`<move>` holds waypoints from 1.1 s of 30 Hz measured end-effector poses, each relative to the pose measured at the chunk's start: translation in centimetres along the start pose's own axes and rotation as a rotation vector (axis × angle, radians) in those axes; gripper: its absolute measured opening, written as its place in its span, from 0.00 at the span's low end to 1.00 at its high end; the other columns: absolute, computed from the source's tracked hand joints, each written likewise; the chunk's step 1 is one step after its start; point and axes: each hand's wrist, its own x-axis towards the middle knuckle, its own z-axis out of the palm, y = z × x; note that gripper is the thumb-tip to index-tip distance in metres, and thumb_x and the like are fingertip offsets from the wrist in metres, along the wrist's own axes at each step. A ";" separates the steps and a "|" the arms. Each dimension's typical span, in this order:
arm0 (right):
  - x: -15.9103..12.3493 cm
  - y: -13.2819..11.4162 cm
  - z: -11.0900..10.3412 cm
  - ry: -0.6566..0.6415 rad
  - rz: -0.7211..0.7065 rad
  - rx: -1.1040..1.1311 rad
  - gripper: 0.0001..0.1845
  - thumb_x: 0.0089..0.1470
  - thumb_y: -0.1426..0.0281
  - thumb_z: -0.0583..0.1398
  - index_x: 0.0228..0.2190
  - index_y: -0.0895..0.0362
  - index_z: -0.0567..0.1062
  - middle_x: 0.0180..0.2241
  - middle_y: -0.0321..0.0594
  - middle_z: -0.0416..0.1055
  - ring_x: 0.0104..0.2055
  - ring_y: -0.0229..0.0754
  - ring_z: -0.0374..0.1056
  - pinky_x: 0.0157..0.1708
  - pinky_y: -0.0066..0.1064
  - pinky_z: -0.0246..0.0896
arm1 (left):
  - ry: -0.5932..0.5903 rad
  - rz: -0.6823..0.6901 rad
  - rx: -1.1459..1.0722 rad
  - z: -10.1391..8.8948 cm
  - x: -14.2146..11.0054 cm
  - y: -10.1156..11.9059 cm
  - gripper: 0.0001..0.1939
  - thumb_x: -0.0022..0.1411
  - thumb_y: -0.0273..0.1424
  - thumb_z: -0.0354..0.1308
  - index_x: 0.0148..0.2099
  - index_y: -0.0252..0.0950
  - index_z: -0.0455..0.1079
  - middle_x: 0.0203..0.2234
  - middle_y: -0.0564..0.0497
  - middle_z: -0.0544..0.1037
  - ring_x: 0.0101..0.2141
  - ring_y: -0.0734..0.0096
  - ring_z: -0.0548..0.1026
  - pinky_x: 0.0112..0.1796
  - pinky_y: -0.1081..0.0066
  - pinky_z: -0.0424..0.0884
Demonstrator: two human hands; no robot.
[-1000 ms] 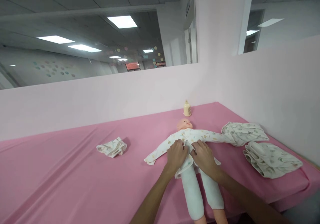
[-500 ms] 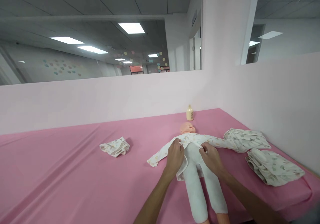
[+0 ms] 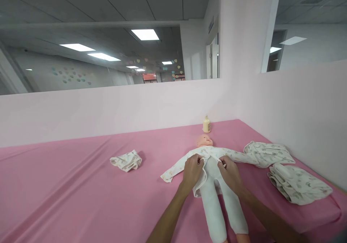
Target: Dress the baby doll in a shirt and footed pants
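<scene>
A baby doll (image 3: 204, 140) lies on its back, legs toward me, on a pink-covered table (image 3: 67, 192). It wears a white patterned baby shirt (image 3: 177, 166) with the front spread apart and both sleeves stretched sideways. Pale trousers (image 3: 214, 203) cover its legs down to the ankles. My left hand (image 3: 193, 169) pinches the shirt's left front edge over the doll's chest. On the opposite side, my right hand (image 3: 229, 170) is closed on the other front edge. The fingertips of both hands are partly hidden.
Folded patterned cloths (image 3: 299, 183) and a crumpled one (image 3: 268, 153) lie to the right, by the wall. A small folded cloth (image 3: 126, 161) sits at the left. Behind the doll's head stands a cream pump bottle (image 3: 206, 125). A mirror-like window (image 3: 108, 55) spans the back wall.
My left hand has moved slightly right toward the doll's middle, drawing the shirt edge with it. My right hand stays nearly in place. The whole view has shifted slightly.
</scene>
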 end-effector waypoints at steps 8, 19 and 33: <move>-0.4 0.1 0.8 -0.001 0.019 0.040 0.13 0.54 0.62 0.50 0.30 0.55 0.71 0.32 0.40 0.73 0.34 0.44 0.67 0.36 0.34 0.59 | -0.022 0.060 0.004 1.6 -0.9 0.7 0.09 0.61 0.28 0.46 0.28 0.37 0.62 0.25 0.53 0.72 0.27 0.72 0.65 0.30 0.72 0.54; -1.0 0.0 1.6 0.029 -0.076 0.025 0.14 0.56 0.63 0.51 0.31 0.55 0.73 0.35 0.41 0.74 0.38 0.44 0.67 0.40 0.35 0.60 | -0.039 0.065 0.034 3.0 -2.1 0.9 0.14 0.66 0.31 0.44 0.28 0.37 0.62 0.27 0.52 0.73 0.29 0.71 0.68 0.30 0.71 0.55; -1.5 -0.8 1.3 0.037 -0.043 0.082 0.13 0.57 0.62 0.51 0.31 0.55 0.73 0.33 0.41 0.74 0.36 0.44 0.68 0.38 0.35 0.61 | -0.033 0.177 0.233 4.0 -2.3 0.0 0.13 0.68 0.29 0.44 0.32 0.36 0.65 0.32 0.48 0.74 0.32 0.68 0.70 0.31 0.68 0.56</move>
